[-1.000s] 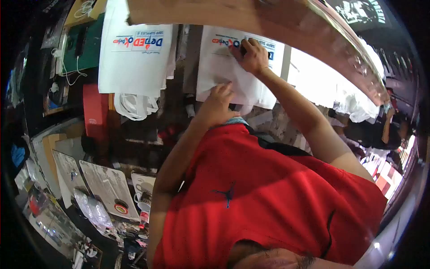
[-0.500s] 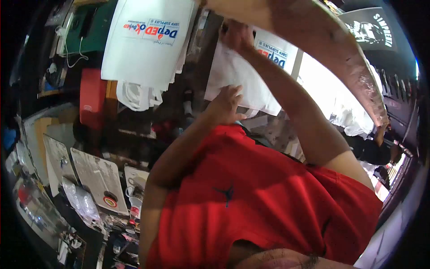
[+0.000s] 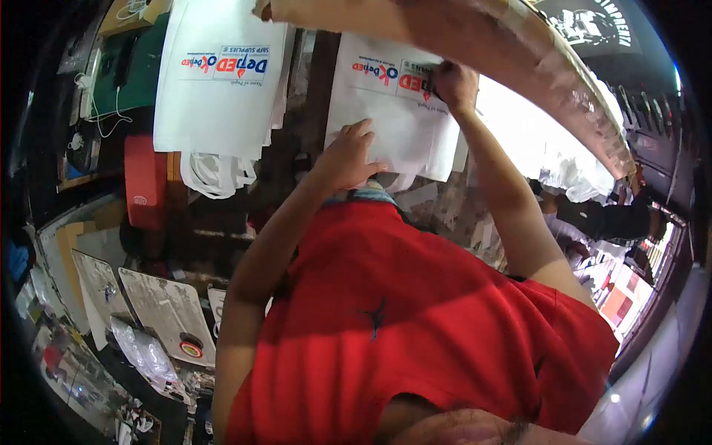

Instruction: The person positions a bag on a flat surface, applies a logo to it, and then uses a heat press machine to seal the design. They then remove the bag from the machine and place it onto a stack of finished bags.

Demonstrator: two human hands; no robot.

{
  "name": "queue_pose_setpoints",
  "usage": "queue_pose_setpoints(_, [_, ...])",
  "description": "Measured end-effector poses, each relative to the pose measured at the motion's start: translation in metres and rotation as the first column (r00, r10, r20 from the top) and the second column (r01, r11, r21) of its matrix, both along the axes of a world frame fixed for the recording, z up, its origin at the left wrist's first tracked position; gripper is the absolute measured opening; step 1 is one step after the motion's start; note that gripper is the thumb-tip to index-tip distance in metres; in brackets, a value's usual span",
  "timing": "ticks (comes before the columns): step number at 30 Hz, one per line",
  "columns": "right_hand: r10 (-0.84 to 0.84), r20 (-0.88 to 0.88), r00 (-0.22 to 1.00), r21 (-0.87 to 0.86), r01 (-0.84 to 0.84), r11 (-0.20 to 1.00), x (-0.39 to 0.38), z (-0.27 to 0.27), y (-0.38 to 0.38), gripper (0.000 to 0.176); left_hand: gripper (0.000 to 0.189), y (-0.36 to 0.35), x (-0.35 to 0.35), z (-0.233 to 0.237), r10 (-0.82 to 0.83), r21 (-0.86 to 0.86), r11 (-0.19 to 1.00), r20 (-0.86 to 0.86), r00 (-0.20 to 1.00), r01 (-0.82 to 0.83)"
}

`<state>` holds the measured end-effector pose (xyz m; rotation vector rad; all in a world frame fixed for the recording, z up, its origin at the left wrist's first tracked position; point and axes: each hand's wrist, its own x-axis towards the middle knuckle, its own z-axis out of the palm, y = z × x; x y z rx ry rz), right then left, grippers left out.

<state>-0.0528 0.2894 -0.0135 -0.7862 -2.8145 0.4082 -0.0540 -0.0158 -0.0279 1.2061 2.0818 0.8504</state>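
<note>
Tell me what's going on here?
A person in a red shirt has both hands at a white bag. The left hand is spread over its near left side; the right hand is at the printed panel, its grip unclear. More printed bags are stacked to the left.

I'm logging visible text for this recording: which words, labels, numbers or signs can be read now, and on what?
"OK DepED": white bag at picture left and white bag under the hands.
"DepED": both bags, beside the right hand on the second.
"SBFP SUPPLIES": bag at picture left.
"Name of Pupil": both bags.
"IMPRENTA": dark sign.
Too small or blurred: the bags' finer print, the red box's mark.
</note>
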Motion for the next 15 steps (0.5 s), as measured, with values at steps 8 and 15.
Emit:
queue_pose_setpoints(8, [0.159,-0.143,0.977,0.159,-0.136,0.978,-0.077,-0.044,-0.101,0.028,0.059,0.000,-0.012,-0.002,0.481,0.044,0.877,-0.090,0.872,-0.479])
queue_pose_setpoints(15, [0.313,-0.342,0.886,0.105,-0.295,0.950,-0.071,-0.050,-0.113,0.027,0.052,0.013,-0.028,-0.016,0.604,0.086,0.791,0.045,0.796,-0.605])
